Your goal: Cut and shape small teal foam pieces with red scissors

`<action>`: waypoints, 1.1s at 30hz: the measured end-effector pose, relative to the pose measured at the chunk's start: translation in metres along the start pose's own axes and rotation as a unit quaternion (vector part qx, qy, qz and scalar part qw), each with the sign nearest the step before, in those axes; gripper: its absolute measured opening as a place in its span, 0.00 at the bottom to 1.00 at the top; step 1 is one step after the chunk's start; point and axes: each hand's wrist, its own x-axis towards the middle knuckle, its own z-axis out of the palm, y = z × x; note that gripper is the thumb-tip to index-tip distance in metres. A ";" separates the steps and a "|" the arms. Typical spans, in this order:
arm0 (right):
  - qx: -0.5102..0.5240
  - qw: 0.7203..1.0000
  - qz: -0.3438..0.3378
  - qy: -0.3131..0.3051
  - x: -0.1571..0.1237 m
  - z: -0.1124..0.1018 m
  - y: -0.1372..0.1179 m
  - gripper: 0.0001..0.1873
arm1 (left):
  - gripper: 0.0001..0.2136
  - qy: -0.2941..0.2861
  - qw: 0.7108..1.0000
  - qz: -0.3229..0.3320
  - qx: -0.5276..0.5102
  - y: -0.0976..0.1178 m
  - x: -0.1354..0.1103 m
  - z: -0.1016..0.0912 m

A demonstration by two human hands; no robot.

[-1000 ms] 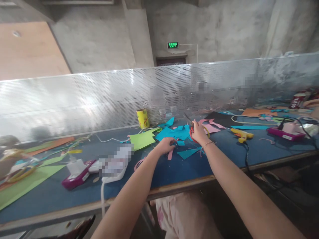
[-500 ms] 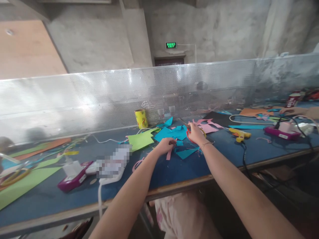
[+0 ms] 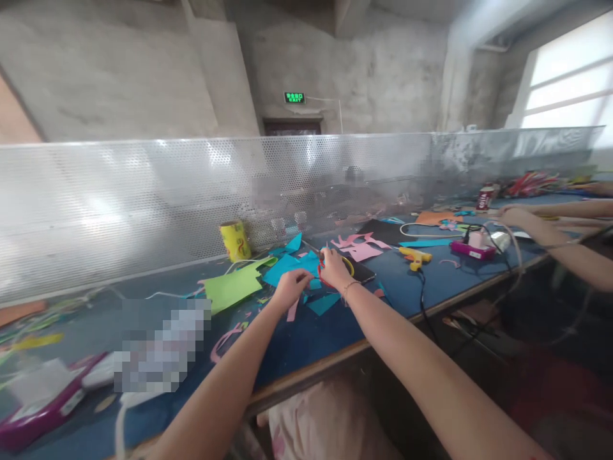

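Note:
My right hand (image 3: 336, 268) is closed around a pair of scissors (image 3: 322, 276) with red and yellow handles, their blades pointing away over blue paper scraps. Just left of it, my left hand (image 3: 290, 289) has its thumb and fingers pinched together; anything between the fingertips is too small to make out. Under and around both hands lie blue cut paper pieces (image 3: 281, 269). A pink paper strip (image 3: 292, 311) hangs or lies just below my left fingertips, and I cannot tell whether they touch it. Green paper (image 3: 234, 286) lies to the left.
A yellow roll (image 3: 235, 241) stands near the perforated metal screen (image 3: 182, 204). Purple power strips (image 3: 473, 250) sit at both sides, with cables. A yellow glue gun (image 3: 414, 257) and pink scraps (image 3: 363, 249) lie to the right. Another person's arms (image 3: 550, 233) reach over the table at far right.
The view has turned to the right, so the table's things appear further left. My right hand still grips the scissors and my left hand stays pinched beside it, both over the blue scraps.

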 end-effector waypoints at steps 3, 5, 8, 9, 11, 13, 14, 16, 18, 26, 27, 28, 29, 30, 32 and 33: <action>0.009 1.000 0.010 0.005 0.002 0.000 0.005 0.17 | 0.12 0.066 0.996 -0.051 -0.024 -0.010 0.002 -0.011; 0.011 1.000 0.014 0.009 0.004 0.000 0.008 0.17 | 0.12 0.115 0.987 -0.110 -0.020 -0.019 0.003 -0.019; 0.009 1.000 0.010 0.003 0.004 0.000 0.011 0.18 | 0.13 0.148 0.973 -0.179 0.008 -0.032 0.001 -0.032; 0.010 1.000 0.005 -0.003 0.004 -0.001 0.012 0.18 | 0.14 0.155 0.969 -0.191 0.021 -0.036 0.000 -0.035; 0.014 1.000 -0.012 -0.022 0.003 -0.004 0.011 0.19 | 0.17 0.171 0.963 -0.199 0.063 -0.041 -0.001 -0.040; 0.023 0.998 -0.031 -0.043 0.003 -0.008 0.011 0.21 | 0.19 0.182 0.958 -0.186 0.123 -0.042 -0.002 -0.040; 0.029 0.998 -0.039 -0.051 0.002 -0.010 0.010 0.22 | 0.19 0.182 0.957 -0.168 0.153 -0.042 -0.001 -0.039; 0.047 0.996 -0.046 -0.055 0.003 -0.015 0.011 0.24 | 0.17 0.156 0.960 -0.123 0.196 -0.040 -0.001 -0.034; 0.072 0.994 -0.045 -0.066 0.003 -0.017 0.011 0.24 | 0.15 0.104 0.969 -0.079 0.212 -0.036 -0.001 -0.027; 0.036 0.978 -0.099 -0.180 -0.004 -0.003 0.001 0.19 | 0.14 -0.094 0.972 0.016 0.213 -0.028 -0.003 -0.001; 0.028 0.978 -0.098 -0.181 -0.005 -0.002 0.000 0.18 | 0.14 -0.101 0.971 0.006 0.215 -0.029 -0.003 0.000; 0.025 0.978 -0.097 -0.181 -0.005 -0.002 -0.001 0.18 | 0.13 -0.106 0.971 0.001 0.216 -0.029 -0.004 0.000; 0.023 0.978 -0.097 -0.183 -0.005 -0.002 -0.002 0.19 | 0.13 -0.109 0.970 -0.002 0.216 -0.030 -0.004 0.000; 0.022 0.977 -0.098 -0.186 -0.005 -0.002 -0.002 0.20 | 0.13 -0.111 0.970 -0.002 0.217 -0.031 -0.004 0.000; 0.022 0.976 -0.102 -0.189 -0.004 -0.001 -0.002 0.21 | 0.13 -0.113 0.969 -0.001 0.219 -0.031 -0.004 -0.001; 0.024 0.976 -0.104 -0.189 -0.004 0.000 -0.001 0.22 | 0.13 -0.114 0.969 0.000 0.219 -0.031 -0.004 -0.001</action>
